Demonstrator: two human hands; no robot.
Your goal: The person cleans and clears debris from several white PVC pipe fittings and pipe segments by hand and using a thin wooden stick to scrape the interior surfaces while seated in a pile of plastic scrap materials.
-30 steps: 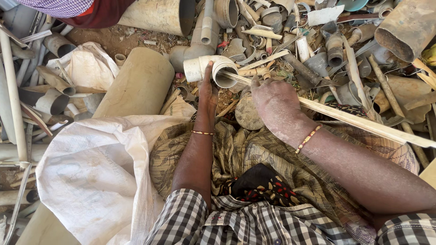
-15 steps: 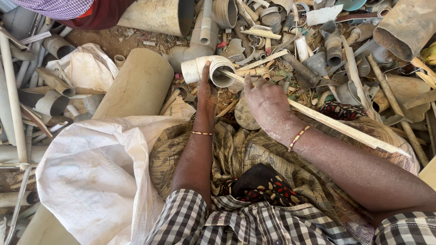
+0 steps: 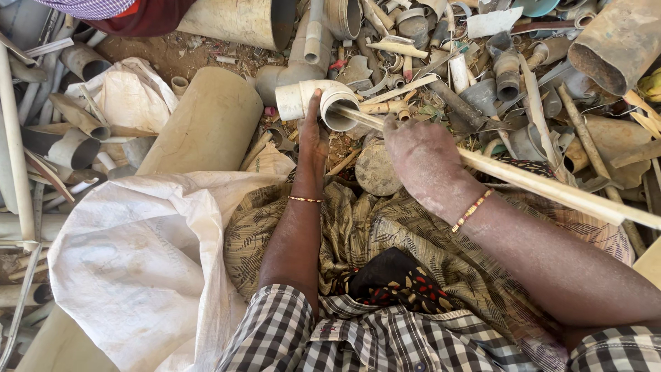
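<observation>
Your left hand (image 3: 313, 134) reaches forward with the fingers stretched up along a short white pipe fitting (image 3: 310, 100), pressing against its side just beside the open round mouth. The hand is not wrapped fully around it; you see the thumb and fingers laid on the fitting, holding it steady on the heap. A thin gold bangle (image 3: 306, 200) sits on that wrist.

Your right hand (image 3: 423, 162) is closed over a long, pale, narrow pipe (image 3: 551, 189). The pipe runs from the lower right edge of the view, under your palm, and its far end enters the open mouth of the fitting. Your knuckles are dusty, and a beaded bracelet (image 3: 471, 210) circles the wrist.

The fitting lies on top of a heap of scrap pipe pieces (image 3: 475, 76), elbows and couplings, spread over the ground ahead of you. A round flat disc (image 3: 377, 169) lies just beside your right hand, between both wrists. To your left, a wide tan pipe (image 3: 206, 124) lies at a slant, and a large white sack (image 3: 138, 262) rests against your knee. A patterned olive cloth (image 3: 385, 234) covers your lap.

At the top left, part of another person's clothing (image 3: 117, 10) shows.
</observation>
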